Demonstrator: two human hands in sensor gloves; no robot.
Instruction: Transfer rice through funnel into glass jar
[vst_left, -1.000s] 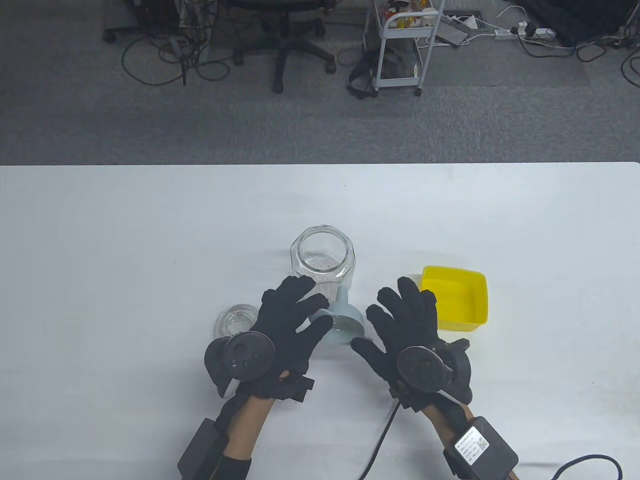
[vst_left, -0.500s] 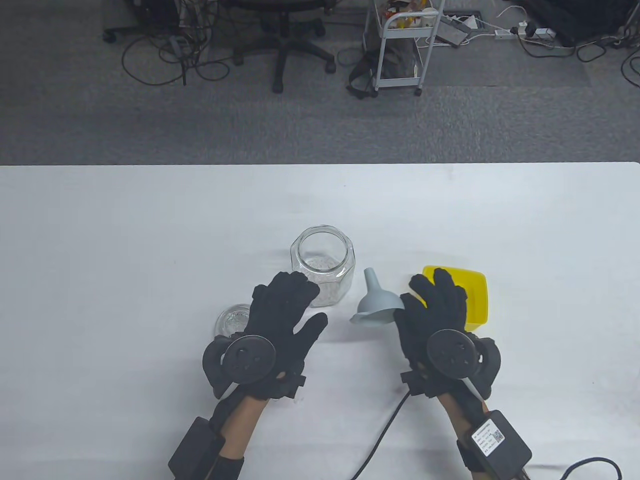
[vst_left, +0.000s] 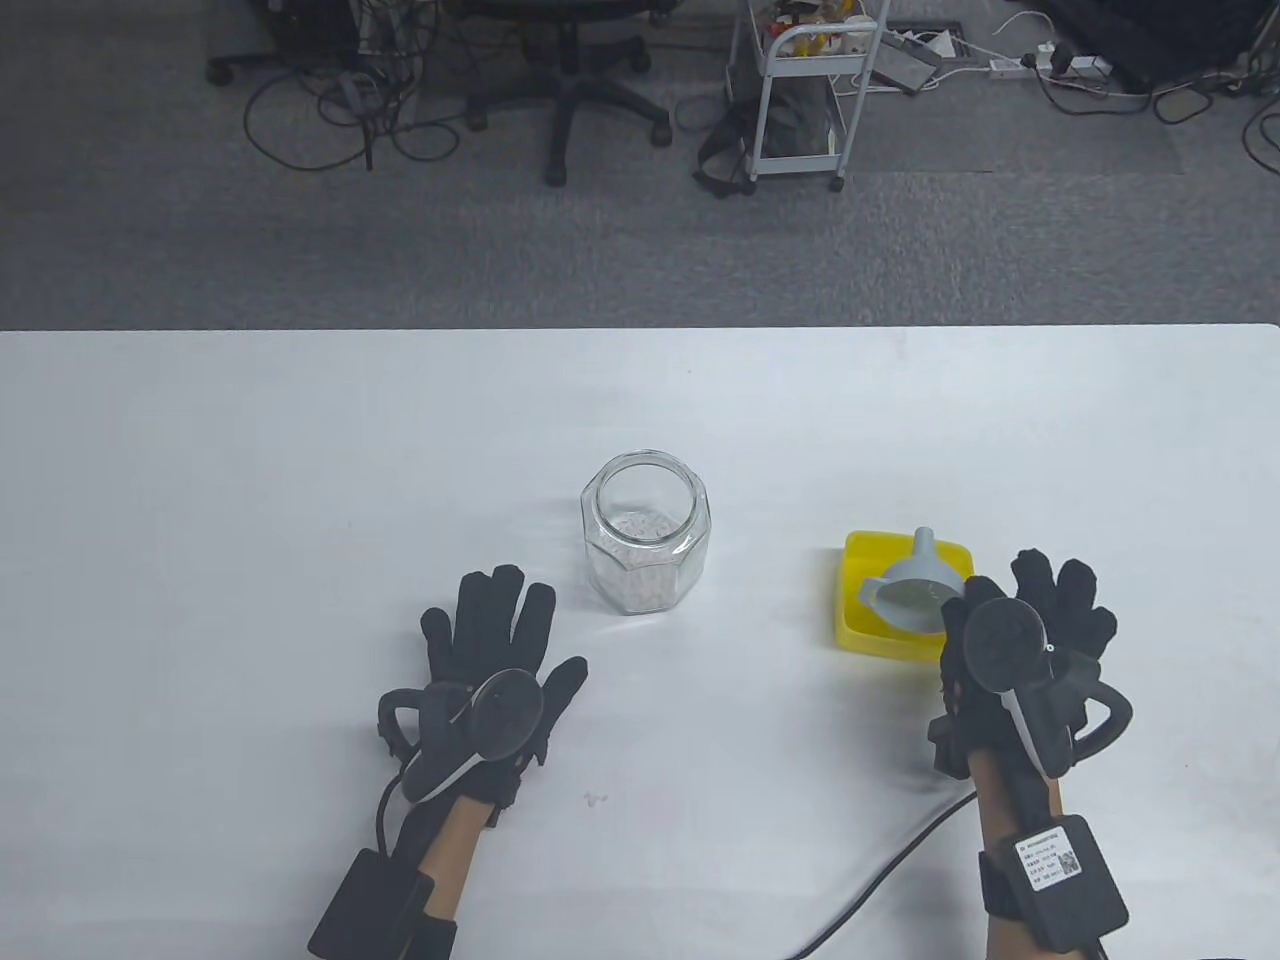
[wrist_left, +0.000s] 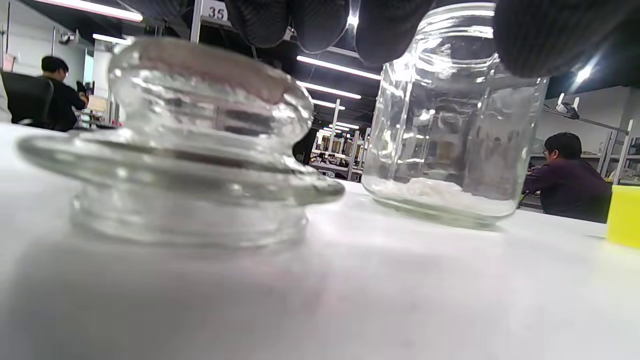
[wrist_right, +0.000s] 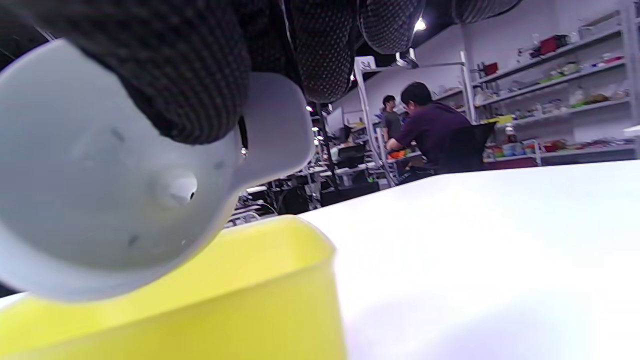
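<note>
The glass jar (vst_left: 647, 530) stands open at the table's middle with a thin layer of rice at its bottom; it also shows in the left wrist view (wrist_left: 455, 115). My right hand (vst_left: 990, 600) grips the grey funnel (vst_left: 915, 590) by its rim and holds it tilted over the yellow tub (vst_left: 858, 622). In the right wrist view my thumb presses inside the funnel (wrist_right: 100, 200) above the tub's wall (wrist_right: 250, 300). My left hand (vst_left: 500, 625) is spread open, palm down, left of the jar. It covers the glass lid (wrist_left: 185, 145), which is hidden in the table view.
The white table's (vst_left: 300, 450) far edge runs across the middle of the table view. A black cable (vst_left: 880, 870) trails from my right wrist toward the near edge. Beyond the table are an office chair (vst_left: 570, 90) and a white cart (vst_left: 800, 100).
My right hand took the funnel from beside the jar and carried it right, over the yellow tub. My left hand let go and drew back left, over the lid.
</note>
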